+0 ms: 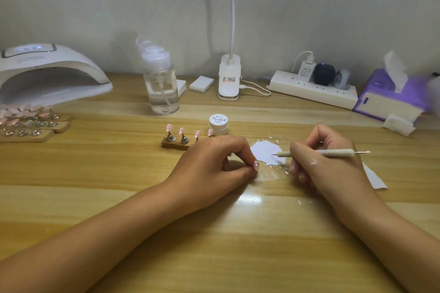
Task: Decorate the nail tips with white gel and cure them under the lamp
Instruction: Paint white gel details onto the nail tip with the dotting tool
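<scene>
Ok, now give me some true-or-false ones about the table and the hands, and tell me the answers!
1. The right hand holds a thin dotting pen. True.
2. The pen's tip is dipped in the gel jar. False: it is on the white gel patch on the table; the jar has its lid on.
3. The curing lamp sits at the table's right end. False: it is at the far left.
4. Pink nail tips stand on a wooden holder. True.
5. The tissue box is green. False: it is purple.
</scene>
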`<action>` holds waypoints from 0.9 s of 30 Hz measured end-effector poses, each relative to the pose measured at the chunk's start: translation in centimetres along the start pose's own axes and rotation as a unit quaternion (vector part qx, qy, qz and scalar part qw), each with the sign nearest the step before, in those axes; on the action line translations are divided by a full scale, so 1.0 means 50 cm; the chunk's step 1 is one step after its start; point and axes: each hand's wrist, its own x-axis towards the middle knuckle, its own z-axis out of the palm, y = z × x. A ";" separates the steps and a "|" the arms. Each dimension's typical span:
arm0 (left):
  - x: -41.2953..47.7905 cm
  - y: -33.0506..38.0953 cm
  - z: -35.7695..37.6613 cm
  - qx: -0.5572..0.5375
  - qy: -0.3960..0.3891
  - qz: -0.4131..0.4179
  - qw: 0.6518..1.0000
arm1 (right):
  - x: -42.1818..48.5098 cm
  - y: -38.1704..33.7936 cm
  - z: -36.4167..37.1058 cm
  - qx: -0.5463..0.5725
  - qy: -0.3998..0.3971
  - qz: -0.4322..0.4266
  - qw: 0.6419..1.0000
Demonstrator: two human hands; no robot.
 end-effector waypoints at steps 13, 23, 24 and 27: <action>0.004 0.001 -0.003 -0.001 -0.003 0.011 1.000 | 0.008 0.001 -0.001 -0.086 -0.004 -0.018 0.996; 0.003 0.002 -0.003 0.003 -0.002 0.014 1.000 | 0.012 0.002 -0.003 -0.091 0.007 -0.019 0.996; 0.004 0.002 -0.003 0.003 -0.002 0.015 1.000 | 0.012 0.002 -0.003 -0.096 -0.003 -0.016 0.995; 0.006 0.002 -0.002 0.001 -0.002 0.018 1.000 | 0.018 0.005 -0.007 -0.066 -0.004 -0.001 0.998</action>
